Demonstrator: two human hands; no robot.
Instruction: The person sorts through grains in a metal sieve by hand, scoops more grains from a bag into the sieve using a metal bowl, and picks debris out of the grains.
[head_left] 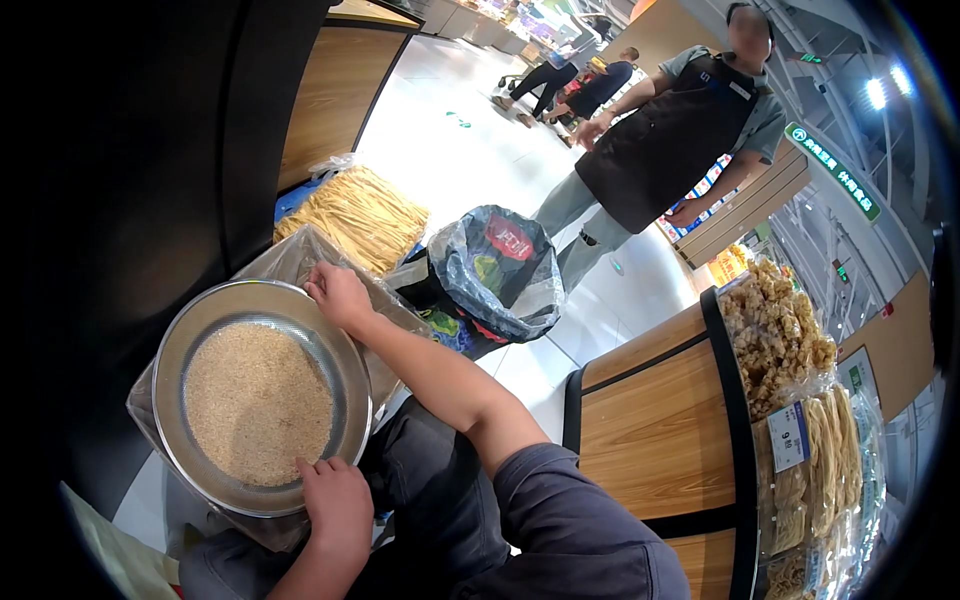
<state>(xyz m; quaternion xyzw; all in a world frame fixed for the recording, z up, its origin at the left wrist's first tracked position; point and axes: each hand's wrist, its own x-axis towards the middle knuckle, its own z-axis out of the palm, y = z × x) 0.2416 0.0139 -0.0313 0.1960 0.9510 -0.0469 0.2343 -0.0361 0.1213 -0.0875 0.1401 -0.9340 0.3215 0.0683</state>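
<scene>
A round metal sieve (168,400) holds a layer of fine tan grains (260,400) and rests over a plastic-lined container at the left. My right hand (338,296) is closed at the sieve's upper right rim, its fingers curled. At the lower right rim, my left hand (337,497) lies over the edge, fingertips just inside near the grains. Its thumb is hard to see. Clear plastic (395,312) shows around the sieve. Beyond it lies a bundle of yellow dried sticks (362,218).
An open bag (500,270) stands past my right forearm. A person in a dark apron (665,140) stands behind it. At the right is a wooden display counter (660,420) with packaged dried goods (815,460). A dark panel (120,200) rises at the left. More people are farther back.
</scene>
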